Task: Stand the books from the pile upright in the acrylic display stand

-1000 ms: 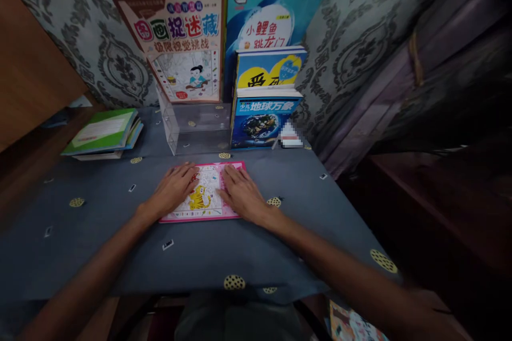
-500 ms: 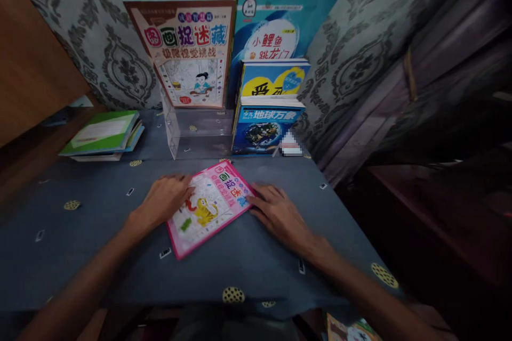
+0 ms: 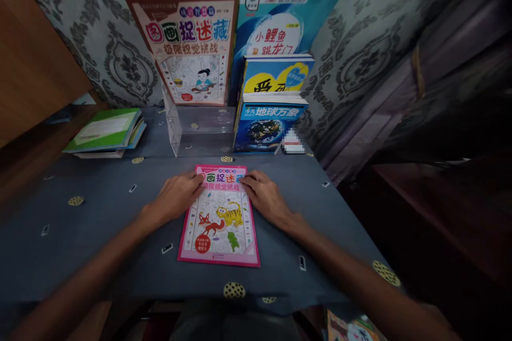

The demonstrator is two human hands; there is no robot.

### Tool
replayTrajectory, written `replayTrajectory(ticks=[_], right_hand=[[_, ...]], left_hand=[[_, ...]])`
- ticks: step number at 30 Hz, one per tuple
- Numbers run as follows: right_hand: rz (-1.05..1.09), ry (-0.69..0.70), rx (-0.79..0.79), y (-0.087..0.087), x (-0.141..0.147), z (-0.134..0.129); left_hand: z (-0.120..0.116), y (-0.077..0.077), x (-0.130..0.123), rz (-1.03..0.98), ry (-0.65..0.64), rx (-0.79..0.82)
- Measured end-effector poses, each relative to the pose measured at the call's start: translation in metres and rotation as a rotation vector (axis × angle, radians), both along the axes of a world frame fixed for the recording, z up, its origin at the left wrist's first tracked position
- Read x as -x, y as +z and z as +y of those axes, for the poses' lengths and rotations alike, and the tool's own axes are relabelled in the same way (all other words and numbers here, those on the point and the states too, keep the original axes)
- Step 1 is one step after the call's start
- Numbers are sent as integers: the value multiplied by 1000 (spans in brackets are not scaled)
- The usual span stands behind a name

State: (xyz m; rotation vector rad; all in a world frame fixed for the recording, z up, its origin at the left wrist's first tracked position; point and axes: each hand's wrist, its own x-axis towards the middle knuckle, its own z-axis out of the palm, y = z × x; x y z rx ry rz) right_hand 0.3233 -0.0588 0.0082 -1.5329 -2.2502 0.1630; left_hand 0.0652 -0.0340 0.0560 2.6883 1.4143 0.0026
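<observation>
A pink-bordered book (image 3: 218, 218) with a fox and a yellow tiger on its cover lies on the grey-blue tablecloth (image 3: 132, 272), nearly straight to the table edge. My left hand (image 3: 178, 194) is closed on its upper left edge, thumb and fingertips over the cover. At the upper right edge, my right hand (image 3: 266, 197) pinches the book in the same way. Behind it stands a clear acrylic rack (image 3: 204, 141) with a brown-bordered book (image 3: 192, 48) in its left part and blue books (image 3: 262, 128) in its right part.
Several books with a green one on top (image 3: 106, 130) lie at the back left. A brown wooden panel (image 3: 36, 53) stands at the far left. A small blurred white object (image 3: 293, 143) sits beside the rack. A curtain (image 3: 384, 101) hangs at the right.
The pink book has turned from a slant to nearly straight and now lies with its lower edge toward me. Both hands have moved with it to its upper edges.
</observation>
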Motion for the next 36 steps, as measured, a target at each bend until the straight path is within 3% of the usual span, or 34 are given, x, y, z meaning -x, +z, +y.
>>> replayTrajectory(ticks=[4,6,8,11,20,26,32,36], right_hand=[[-104,27,-17,5,20,8],[-122,104,-13,6,39,11],[-109,203,24,4,57,13],[-81,232,63,-3,69,17],[-98,145,106,-7,19,13],[-211,136,100,-9,22,-30],[-270,265,48,-6,19,-91],[-278,276,39,-7,19,-108]], left_hand=[[15,-22,-4,-113,-47,-154],[18,-34,-5,-143,-58,-173],[18,-43,-5,-165,-52,-191],[16,-51,-4,-180,-41,-229],[15,-46,-6,-168,-32,-205],[12,-46,-8,-147,-4,-192],[11,-47,-8,-149,-2,-181],[12,-48,-8,-183,3,-164]])
